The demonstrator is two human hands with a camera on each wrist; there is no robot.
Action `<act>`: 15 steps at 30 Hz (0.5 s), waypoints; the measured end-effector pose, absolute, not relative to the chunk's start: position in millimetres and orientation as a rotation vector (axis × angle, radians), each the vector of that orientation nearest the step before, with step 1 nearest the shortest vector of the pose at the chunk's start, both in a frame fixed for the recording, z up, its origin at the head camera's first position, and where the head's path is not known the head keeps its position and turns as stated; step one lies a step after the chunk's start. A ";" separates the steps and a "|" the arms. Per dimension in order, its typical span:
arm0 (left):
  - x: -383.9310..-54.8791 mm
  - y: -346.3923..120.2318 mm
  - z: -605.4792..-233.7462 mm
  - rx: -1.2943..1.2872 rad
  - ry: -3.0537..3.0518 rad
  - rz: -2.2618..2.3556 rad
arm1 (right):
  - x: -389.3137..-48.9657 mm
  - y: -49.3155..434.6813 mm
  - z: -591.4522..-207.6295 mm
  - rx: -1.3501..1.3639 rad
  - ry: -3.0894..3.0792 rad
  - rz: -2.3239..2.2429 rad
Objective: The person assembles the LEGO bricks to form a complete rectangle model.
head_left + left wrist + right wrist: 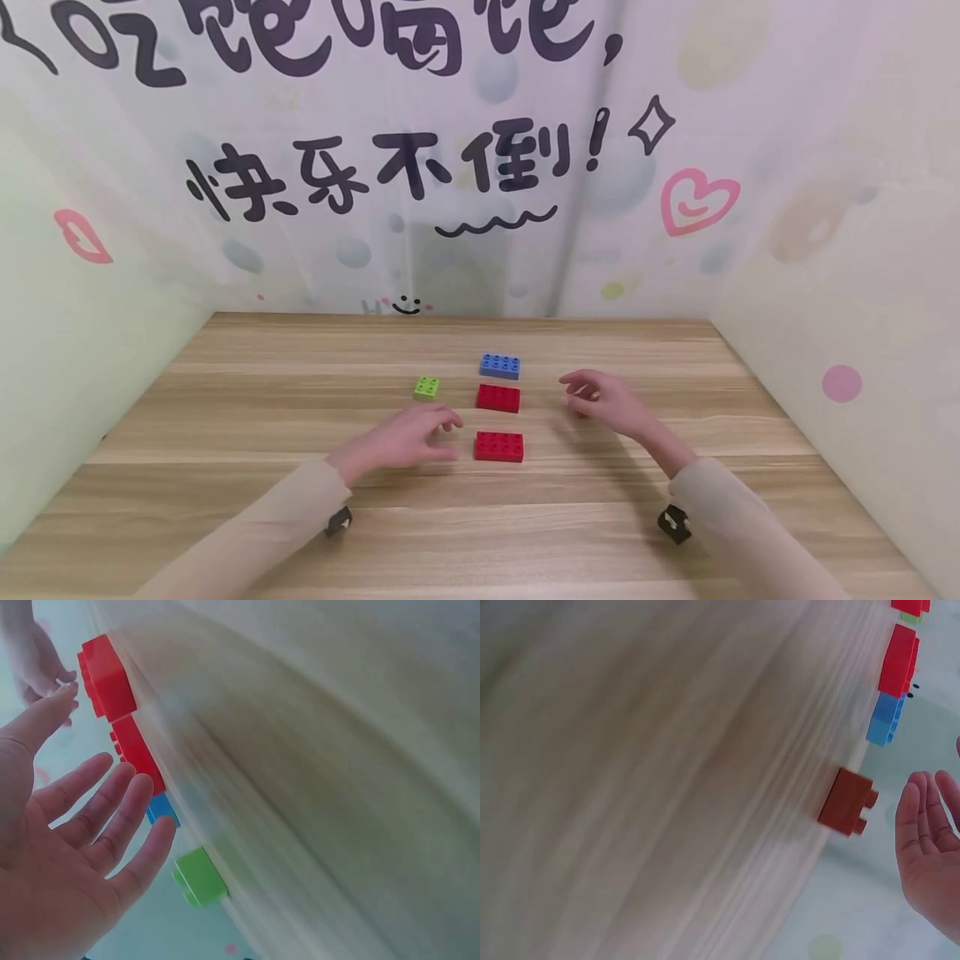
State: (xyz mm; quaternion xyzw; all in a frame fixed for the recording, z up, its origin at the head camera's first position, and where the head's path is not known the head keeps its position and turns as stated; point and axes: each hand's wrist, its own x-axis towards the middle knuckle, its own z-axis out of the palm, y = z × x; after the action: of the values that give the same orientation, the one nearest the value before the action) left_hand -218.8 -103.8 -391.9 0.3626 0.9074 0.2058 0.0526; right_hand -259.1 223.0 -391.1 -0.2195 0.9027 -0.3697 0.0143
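My left hand [411, 435] hovers over the table, its fingers spread and holding nothing. Just to its right lies the nearer red toy brick [498, 447]; beyond that are a second red brick [498, 398] and a blue brick [499, 367]. A small lime-green brick [427, 388] sits behind the left hand. On the right, my right hand [611, 406] is above the table with loosely bent fingers and nothing gripped. Close by it stands a reddish-brown brick [845, 802], mostly hidden by that hand in the head view but plain in the right wrist view.
The wood-grain table [585, 533] ends at a back wall [480, 267] covered with printed lettering. Pale side walls [840, 275] close it in on the left and right. A black wrist device [674, 523] shows at each sleeve.
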 end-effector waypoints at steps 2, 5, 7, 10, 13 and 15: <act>-219.3 -100.5 -392.7 1.100 2.751 0.624 | -260.3 216.9 -390.3 -0.679 2.799 -1.138; -219.3 -95.8 -392.8 1.068 2.733 0.639 | -263.1 208.3 -390.4 -0.682 2.796 -1.103; -219.2 -92.7 -392.2 1.052 2.727 0.643 | -265.3 203.1 -391.3 -0.693 2.802 -1.073; -219.6 -88.6 -392.2 1.048 2.723 0.639 | -267.9 195.3 -392.3 -0.696 2.806 -1.040; -220.8 -85.1 -393.4 1.060 2.720 0.627 | -269.5 187.7 -393.1 -0.673 2.806 -1.009; -222.0 -82.9 -394.7 1.063 2.719 0.621 | -271.0 183.0 -394.0 -0.644 2.803 -0.988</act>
State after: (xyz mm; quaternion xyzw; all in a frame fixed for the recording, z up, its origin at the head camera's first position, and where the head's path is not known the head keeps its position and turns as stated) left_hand -222.0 -82.9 -394.7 0.3549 0.9082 0.2075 0.0782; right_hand -271.0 183.0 -394.0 -0.2116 0.9205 -0.3247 0.0504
